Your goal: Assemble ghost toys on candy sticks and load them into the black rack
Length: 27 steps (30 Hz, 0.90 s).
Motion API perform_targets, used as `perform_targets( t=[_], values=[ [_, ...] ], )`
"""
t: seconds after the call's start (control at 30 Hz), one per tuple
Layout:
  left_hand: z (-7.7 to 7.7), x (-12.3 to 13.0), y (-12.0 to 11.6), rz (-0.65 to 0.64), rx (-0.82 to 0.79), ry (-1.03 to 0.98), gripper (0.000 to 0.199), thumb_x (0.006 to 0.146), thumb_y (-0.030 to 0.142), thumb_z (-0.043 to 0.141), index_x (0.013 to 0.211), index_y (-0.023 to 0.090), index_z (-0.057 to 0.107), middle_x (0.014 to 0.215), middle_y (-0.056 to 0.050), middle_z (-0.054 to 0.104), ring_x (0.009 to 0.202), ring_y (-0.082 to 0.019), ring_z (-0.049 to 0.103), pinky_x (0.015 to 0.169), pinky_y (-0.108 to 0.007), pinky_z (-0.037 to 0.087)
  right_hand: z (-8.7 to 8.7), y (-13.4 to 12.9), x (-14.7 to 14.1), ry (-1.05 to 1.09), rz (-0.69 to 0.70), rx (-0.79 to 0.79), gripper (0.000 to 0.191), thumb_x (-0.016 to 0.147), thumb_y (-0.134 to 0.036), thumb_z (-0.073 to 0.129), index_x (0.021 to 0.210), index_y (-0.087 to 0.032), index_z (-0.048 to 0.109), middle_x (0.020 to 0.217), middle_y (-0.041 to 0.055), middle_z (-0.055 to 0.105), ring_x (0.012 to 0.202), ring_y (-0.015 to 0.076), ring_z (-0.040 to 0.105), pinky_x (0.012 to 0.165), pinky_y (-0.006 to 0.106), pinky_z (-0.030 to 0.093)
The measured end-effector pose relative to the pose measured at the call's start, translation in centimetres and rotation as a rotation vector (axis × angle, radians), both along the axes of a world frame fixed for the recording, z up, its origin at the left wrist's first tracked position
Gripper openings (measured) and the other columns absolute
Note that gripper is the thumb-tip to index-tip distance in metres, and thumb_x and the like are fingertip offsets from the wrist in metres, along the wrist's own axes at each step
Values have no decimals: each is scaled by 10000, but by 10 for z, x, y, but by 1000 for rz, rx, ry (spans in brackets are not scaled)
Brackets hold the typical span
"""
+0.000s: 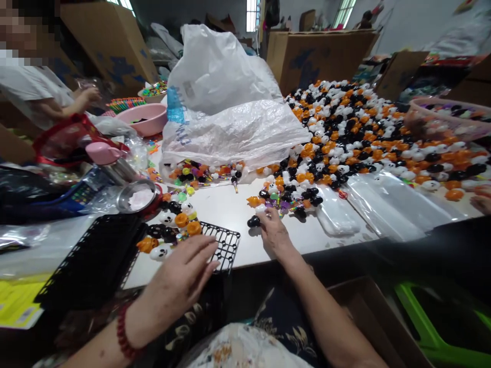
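Over the left part of a black plastic grid (228,244) on the white table (245,204) is my left hand (182,283), palm down with its fingers stretched out. Small orange, black and white Halloween figures (168,219) stand in rows just beyond that hand. My right hand (274,230) reaches to the near edge of a small pile of figures (286,197). Its fingers are pinched on a figure with a black end (253,222) and a whitish part by the fingertips.
Stacked black grids (92,260) lie at left, near a steel bowl (138,197). A large white sack (230,102) stands behind. Clear bags (399,199) and a big heap of figures (356,128) are at right. Another person (38,92) is at far left; a hand (481,199) shows at far right.
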<state>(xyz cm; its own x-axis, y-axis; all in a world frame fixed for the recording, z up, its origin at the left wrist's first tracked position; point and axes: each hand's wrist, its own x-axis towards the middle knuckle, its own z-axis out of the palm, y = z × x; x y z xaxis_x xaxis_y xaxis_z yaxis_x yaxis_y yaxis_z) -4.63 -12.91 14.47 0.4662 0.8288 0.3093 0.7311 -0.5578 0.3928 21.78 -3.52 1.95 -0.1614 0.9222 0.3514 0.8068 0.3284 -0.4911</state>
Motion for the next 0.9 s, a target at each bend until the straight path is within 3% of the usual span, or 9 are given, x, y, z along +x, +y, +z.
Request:
perform_targets(
  t=[0.07,0.17,0.27,0.37,0.43,0.57,0.7,0.8,0.9],
  values=[
    [-14,24,-10,115,-261,-223,344,960,334,491,1276,224,570,1298,-113,624,1175,-234,601,1009,-410,498,5,-5,-13,53,48,35,431,846,-64,497,1235,-217,604,1307,138,478,1070,244,598,892,369,560],
    [-41,55,-6,346,-718,-673,499,929,482,511,1336,193,499,1178,-118,668,906,-209,692,805,-369,572,10,-16,-29,117,162,143,456,855,-50,473,1266,-222,572,1327,141,502,1130,247,592,898,364,568],
    [-63,71,11,435,-915,-1045,548,849,544,608,1238,164,543,977,-60,673,730,-142,655,689,-281,535,13,-28,-38,169,300,224,505,837,-12,453,1282,-224,561,1331,146,508,1212,250,555,955,382,548],
    [-77,72,22,431,-880,-1192,471,760,499,724,1047,144,604,882,-17,630,700,-105,598,662,-230,484,19,-40,-41,277,384,177,589,839,6,414,1361,-253,502,1381,130,492,1297,234,497,1047,410,489],
    [-84,70,22,441,-810,-1178,442,748,457,746,1041,159,600,875,-4,620,728,-109,584,685,-231,475,24,-46,-42,429,338,95,575,888,-44,412,1418,-266,435,1406,126,476,1278,224,514,1042,412,488],
    [-97,66,14,442,-639,-1038,374,807,396,702,1103,195,593,879,4,616,770,-115,550,722,-231,451,33,-43,-42,828,34,-146,580,906,-331,589,1434,-245,367,1319,131,501,902,163,646,751,309,574],
    [-102,67,8,442,-590,-1013,343,850,378,659,1134,204,580,905,0,604,785,-115,532,727,-227,444,34,-22,-41,1121,-109,-375,702,787,-519,700,1360,-232,413,1156,58,532,617,68,538,542,229,475],
    [-103,68,8,461,-572,-1061,343,856,378,650,1138,200,568,925,-7,607,801,-115,544,749,-231,453,33,-10,-41,1255,-94,-487,675,723,-548,748,1259,-219,504,1001,3,546,556,51,471,483,207,390],
    [-105,68,10,474,-571,-1051,344,850,377,653,1128,189,576,913,-13,619,800,-119,566,755,-237,469,33,-7,-43,1253,69,-586,454,752,-517,740,1022,-169,631,760,-41,522,545,59,424,493,199,350]
  ],
)
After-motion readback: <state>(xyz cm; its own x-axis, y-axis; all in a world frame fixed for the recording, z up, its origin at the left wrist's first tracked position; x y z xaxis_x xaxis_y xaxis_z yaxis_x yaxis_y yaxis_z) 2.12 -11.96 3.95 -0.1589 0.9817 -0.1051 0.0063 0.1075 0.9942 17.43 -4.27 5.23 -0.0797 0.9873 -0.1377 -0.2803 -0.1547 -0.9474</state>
